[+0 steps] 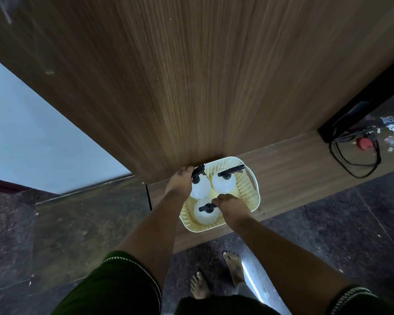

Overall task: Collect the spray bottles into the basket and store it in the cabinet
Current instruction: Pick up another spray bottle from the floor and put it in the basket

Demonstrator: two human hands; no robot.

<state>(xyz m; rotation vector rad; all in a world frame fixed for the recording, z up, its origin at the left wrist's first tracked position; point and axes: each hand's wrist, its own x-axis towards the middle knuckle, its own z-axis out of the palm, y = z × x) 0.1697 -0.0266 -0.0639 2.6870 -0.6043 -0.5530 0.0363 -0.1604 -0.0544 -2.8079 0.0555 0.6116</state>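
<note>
Both hands grasp the pale-yellow perforated plastic basket (246, 189): left hand (180, 185) at its far-left rim against the wooden cabinet door (191, 76), right hand (231, 206) at the near rim.

**One head-worn view, looking steeply down**

A single wide-angle camera sits on the person's head, facing forward and sharply downward along both outstretched forearms. It looks close against a tall brown wood-grain cabinet panel (191, 76), whose lines bend with the lens. Bare feet on the dark speckled stone floor (328, 219) appear at the lower edge, directly beneath.
</note>
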